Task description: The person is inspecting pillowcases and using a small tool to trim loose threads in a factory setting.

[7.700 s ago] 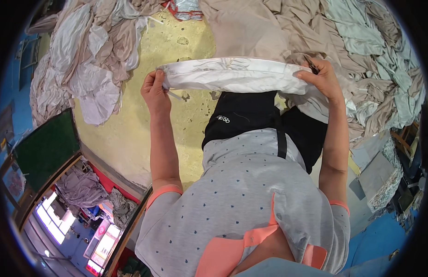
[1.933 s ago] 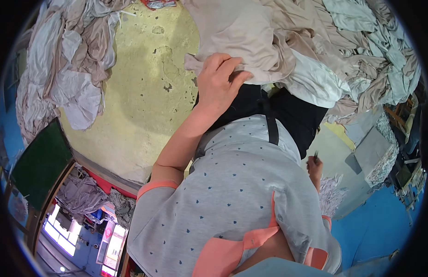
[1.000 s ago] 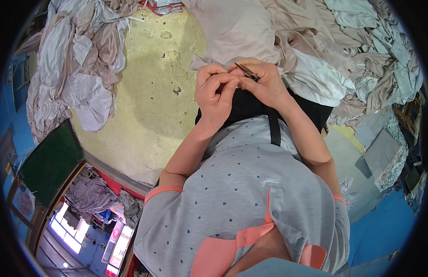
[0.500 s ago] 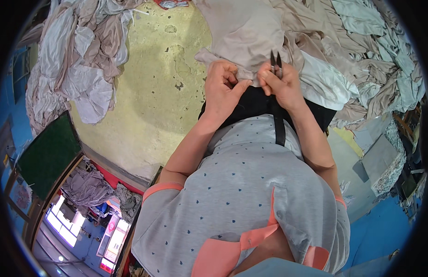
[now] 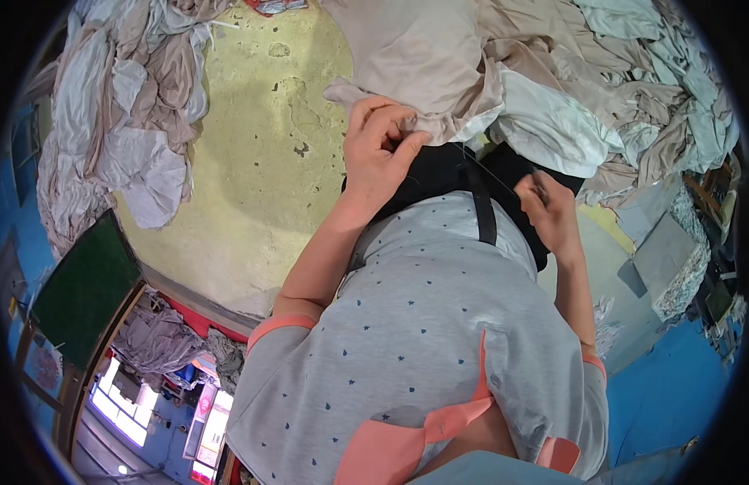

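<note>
My left hand [image 5: 380,145] is closed in a pinch on the lower edge of a beige cloth [image 5: 415,48], which spreads away from me over my lap. Off to the right and lower, my right hand [image 5: 550,212] is closed and apart from the cloth. A pair of dark thread snips [image 5: 539,183] is in it, mostly hidden by the fingers. Between the cloth edge and my right hand runs a thin thread [image 5: 489,171], stretched over my black trousers [image 5: 435,174]; its exact ends are hard to make out.
More beige and white cloth [image 5: 544,121] is heaped at the right, and another crumpled pile [image 5: 128,97] lies at the left. Between them is a worn yellow floor [image 5: 261,178]. A green board [image 5: 83,283] stands at the lower left.
My right hand has drawn away from the cloth edge, down and to the right, with the snips. A taut thread now shows. My left hand keeps its pinch on the cloth.
</note>
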Demonstrator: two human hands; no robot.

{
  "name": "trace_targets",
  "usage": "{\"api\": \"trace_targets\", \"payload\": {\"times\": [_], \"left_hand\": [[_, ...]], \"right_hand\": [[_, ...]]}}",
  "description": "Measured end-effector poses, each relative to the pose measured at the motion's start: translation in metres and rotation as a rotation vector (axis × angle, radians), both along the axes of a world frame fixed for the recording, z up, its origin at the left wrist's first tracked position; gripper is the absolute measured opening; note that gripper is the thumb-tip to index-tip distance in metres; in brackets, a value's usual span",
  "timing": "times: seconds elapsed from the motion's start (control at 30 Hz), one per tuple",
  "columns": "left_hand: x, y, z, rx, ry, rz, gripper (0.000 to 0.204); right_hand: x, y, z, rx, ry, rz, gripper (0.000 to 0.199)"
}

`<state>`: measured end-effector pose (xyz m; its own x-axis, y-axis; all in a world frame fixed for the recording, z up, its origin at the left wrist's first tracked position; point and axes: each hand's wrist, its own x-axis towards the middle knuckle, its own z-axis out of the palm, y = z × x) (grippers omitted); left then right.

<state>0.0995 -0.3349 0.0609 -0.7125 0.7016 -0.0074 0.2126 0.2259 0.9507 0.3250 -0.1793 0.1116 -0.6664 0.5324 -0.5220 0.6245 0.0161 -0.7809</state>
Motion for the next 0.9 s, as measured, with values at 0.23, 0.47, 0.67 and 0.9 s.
{"api": "trace_targets", "payload": {"times": [0.23, 0.47, 0.67, 0.9], "left_hand": [[0.006, 0.007, 0.003, 0.026, 0.158, -0.042, 0.033], [0.006, 0.008, 0.002, -0.040, 0.104, -0.052, 0.029], [0.007, 0.006, 0.001, -0.060, 0.065, -0.040, 0.028], [0.005, 0.007, 0.000, -0.007, 0.050, -0.050, 0.031]], "right_hand": [[-0.009, 0.034, 0.025, -0.677, 0.116, 0.230, 0.024], [-0.122, 0.003, -0.016, -0.319, 0.842, -0.080, 0.010], [-0.125, 0.016, -0.002, -1.128, 0.789, -0.154, 0.011], [-0.061, 0.036, 0.008, 0.364, 0.161, 0.354, 0.005]]}}
